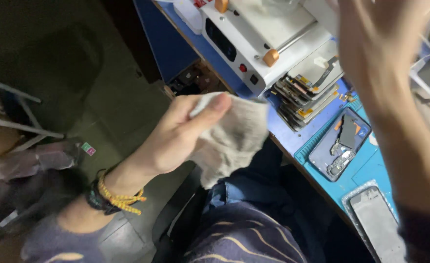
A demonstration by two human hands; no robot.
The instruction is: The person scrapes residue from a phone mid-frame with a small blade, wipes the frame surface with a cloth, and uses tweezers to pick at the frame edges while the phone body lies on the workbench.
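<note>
My left hand (181, 134) grips a crumpled grey-white cloth (234, 139) and holds it in the air over my lap, just off the table's near edge. A braided yellow band and a dark band sit on that wrist. My right hand (378, 39) is raised high at the upper right with its fingers apart and nothing in it; its forearm runs down the right side of the view. Below the forearm an opened phone (340, 143) with bare inner parts lies on a blue mat (371, 163). A phone frame (378, 221) lies nearer me.
A white machine (258, 36) with orange knobs and a red button stands at the back of the table. A stack of phone screen panels (307, 90) lies beside it. The dark floor and metal chair legs (15, 124) fill the left.
</note>
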